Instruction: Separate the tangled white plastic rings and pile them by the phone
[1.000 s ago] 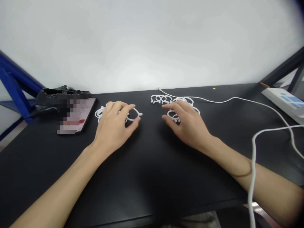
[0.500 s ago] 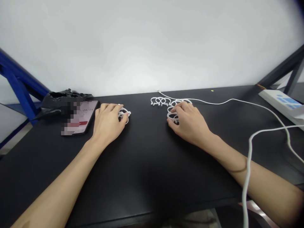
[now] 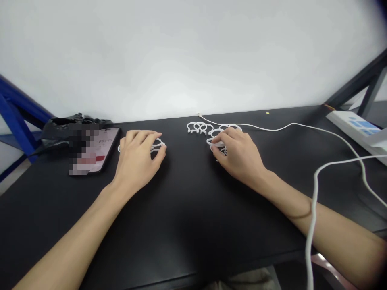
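Note:
White plastic open rings with small knobbed ends, like shower curtain rings, lie in two groups on the black table (image 3: 181, 209). My left hand (image 3: 136, 155) rests palm down over the left rings (image 3: 157, 141), its thumb apart from the curved fingers; most of these rings are hidden under it. At the right group, my right hand (image 3: 240, 151) has its thumb and index finger drawn together on the edge of a ring (image 3: 209, 141). More rings (image 3: 199, 128) stretch in an overlapping row behind that hand.
At left lie a phone (image 3: 104, 151) and a crumpled black plastic bag (image 3: 60, 128). A thin white cable (image 3: 272, 129) runs along the back; a thicker white cable (image 3: 315, 193) hangs across my right forearm. A white box with blue markings (image 3: 353, 125) sits far right.
The view has shifted slightly. My left thumb and fingers have spread a little, and a ring edge now shows left of that hand. My right thumb and index finger have closed in on a ring.

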`<action>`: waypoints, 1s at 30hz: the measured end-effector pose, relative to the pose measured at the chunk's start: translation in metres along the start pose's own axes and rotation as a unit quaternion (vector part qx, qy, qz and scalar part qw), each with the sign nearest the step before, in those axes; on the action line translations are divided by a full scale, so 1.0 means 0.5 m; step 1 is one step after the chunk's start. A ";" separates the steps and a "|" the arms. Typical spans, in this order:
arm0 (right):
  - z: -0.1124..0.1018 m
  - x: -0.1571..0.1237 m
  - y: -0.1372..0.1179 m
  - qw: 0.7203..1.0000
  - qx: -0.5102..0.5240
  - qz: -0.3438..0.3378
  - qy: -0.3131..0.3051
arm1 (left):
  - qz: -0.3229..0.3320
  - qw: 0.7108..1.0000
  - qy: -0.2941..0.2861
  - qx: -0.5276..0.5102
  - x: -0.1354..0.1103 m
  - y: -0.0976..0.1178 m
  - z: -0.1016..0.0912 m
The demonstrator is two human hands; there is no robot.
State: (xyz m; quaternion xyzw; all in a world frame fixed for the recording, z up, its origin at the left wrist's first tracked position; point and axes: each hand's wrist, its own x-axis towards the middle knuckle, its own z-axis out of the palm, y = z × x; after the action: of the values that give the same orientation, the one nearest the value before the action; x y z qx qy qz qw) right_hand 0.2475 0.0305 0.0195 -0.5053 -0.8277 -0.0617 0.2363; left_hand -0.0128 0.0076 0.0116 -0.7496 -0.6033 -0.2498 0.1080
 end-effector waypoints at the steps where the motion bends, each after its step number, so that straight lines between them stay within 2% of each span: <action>1: 0.000 0.000 0.001 1.000 0.002 -0.003 0.007 | 0.013 1.000 0.003 -0.004 -0.002 0.006 -0.001; 6: 0.005 -0.005 0.004 0.999 0.014 -0.030 0.032 | 0.075 0.997 -0.010 -0.032 -0.010 0.033 -0.004; 12: -0.004 -0.005 0.005 0.999 -0.009 -0.041 0.031 | 0.112 0.990 -0.038 -0.075 -0.015 0.052 -0.009; 18: -0.018 -0.009 0.000 0.997 -0.077 -0.016 -0.022 | 0.121 0.985 -0.065 -0.106 -0.017 0.053 -0.008; 24: -0.025 -0.009 -0.014 0.995 -0.074 -0.005 -0.071 | 0.119 0.983 -0.077 -0.114 -0.018 0.056 -0.006; 30: -0.023 -0.015 -0.018 0.992 -0.061 -0.028 -0.105 | 0.130 0.981 -0.085 -0.120 -0.019 0.058 -0.008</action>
State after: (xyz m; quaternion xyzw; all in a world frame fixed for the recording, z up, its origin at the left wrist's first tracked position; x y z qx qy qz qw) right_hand 0.2465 0.0162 0.0277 -0.4993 -0.8562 -0.0653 0.1153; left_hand 0.0126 -0.0094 0.0141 -0.8476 -0.4736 -0.2394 -0.0034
